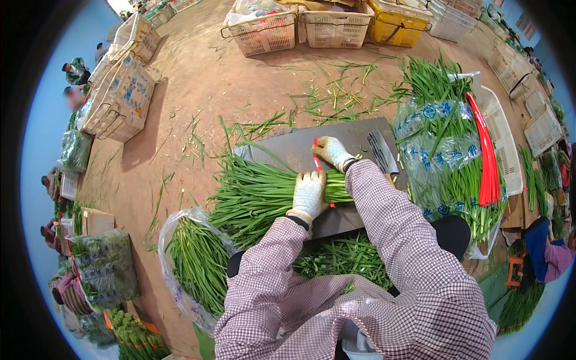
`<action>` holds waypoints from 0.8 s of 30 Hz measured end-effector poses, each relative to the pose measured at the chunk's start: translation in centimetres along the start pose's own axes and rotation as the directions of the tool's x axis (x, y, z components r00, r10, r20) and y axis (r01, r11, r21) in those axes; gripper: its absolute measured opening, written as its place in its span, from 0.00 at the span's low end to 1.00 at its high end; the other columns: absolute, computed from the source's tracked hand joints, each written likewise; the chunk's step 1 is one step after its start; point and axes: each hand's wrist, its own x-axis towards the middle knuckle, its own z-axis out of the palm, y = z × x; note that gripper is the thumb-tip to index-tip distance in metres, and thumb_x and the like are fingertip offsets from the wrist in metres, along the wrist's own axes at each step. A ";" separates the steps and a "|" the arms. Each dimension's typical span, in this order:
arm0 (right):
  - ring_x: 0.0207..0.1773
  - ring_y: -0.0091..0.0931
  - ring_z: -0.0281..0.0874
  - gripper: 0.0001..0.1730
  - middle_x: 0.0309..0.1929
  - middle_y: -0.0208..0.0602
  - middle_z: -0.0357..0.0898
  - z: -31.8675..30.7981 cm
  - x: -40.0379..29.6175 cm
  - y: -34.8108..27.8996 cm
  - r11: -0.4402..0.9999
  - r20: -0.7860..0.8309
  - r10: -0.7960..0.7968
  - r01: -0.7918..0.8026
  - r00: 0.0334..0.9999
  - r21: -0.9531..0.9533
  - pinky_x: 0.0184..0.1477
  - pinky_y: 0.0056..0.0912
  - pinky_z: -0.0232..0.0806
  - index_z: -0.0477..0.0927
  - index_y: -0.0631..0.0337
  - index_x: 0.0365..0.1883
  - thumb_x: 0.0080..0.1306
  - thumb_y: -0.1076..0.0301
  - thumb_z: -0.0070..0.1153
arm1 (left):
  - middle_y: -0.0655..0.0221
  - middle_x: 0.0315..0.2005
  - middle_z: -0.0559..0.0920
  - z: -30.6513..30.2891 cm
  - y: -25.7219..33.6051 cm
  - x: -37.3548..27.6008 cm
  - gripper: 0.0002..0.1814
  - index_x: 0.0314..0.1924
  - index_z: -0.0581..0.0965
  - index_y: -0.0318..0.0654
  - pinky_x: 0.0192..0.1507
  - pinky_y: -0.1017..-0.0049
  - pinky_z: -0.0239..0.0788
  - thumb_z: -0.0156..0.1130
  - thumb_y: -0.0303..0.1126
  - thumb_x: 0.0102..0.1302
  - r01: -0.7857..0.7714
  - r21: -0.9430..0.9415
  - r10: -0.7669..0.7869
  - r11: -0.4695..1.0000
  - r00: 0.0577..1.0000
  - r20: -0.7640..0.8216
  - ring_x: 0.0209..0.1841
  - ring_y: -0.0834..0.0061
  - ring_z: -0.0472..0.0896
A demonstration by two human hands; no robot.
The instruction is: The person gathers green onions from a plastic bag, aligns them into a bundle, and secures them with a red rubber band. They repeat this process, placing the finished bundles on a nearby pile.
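A thick bundle of green garlic chives (256, 186) lies across a dark board (276, 146), leaves to the left and pale cut stems to the right. My left hand (309, 194), in a white glove with tan fingertips, clasps the bundle from above near the stem end. A red tie strip (318, 163) stands up beside its fingers, and a bit of red shows below the bundle. The strip's upper end is pinched by my right hand (332, 152), gloved the same way. To its right a cleaver (381, 152) with a wet-looking blade rests flat on the board.
Bagged chives (198, 256) stand at left; a larger bagged heap (454, 175) at right carries a hank of red strips (486, 157). Cut leaves (346, 256) lie below the board. Plastic crates (335, 29) line the far floor. Other people (74, 72) sit along the sides.
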 end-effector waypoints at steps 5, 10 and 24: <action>0.43 0.42 0.86 0.17 0.38 0.46 0.88 -4.2 -2.6 -0.1 0.988 -0.033 0.152 -0.153 0.988 -0.024 0.46 0.45 0.75 0.89 0.58 0.39 0.63 0.52 0.66 | 0.56 0.50 0.79 1.1 -0.5 -0.6 0.53 0.67 0.67 0.36 0.65 0.53 0.64 0.81 0.50 0.43 0.020 -0.061 -0.024 0.998 0.998 -0.062 0.57 0.55 0.77; 0.37 0.41 0.83 0.08 0.32 0.40 0.82 -4.6 -13.0 -6.3 0.637 0.091 -0.590 0.531 0.802 -0.559 0.41 0.45 0.74 0.84 0.58 0.33 0.61 0.64 0.61 | 0.52 0.61 0.72 0.4 -1.1 1.4 0.59 0.73 0.65 0.44 0.59 0.53 0.68 0.81 0.54 0.42 0.096 -0.067 -0.090 0.993 0.992 0.090 0.59 0.51 0.76; 0.50 0.44 0.80 0.14 0.46 0.44 0.81 -3.7 -18.8 -6.6 0.934 -0.353 -0.354 0.343 0.866 -0.096 0.54 0.46 0.72 0.83 0.57 0.41 0.56 0.71 0.69 | 0.56 0.79 0.56 -1.2 -1.2 1.8 0.46 0.67 0.76 0.56 0.68 0.49 0.65 0.80 0.54 0.46 0.096 -0.103 -0.077 0.990 0.981 0.181 0.76 0.49 0.62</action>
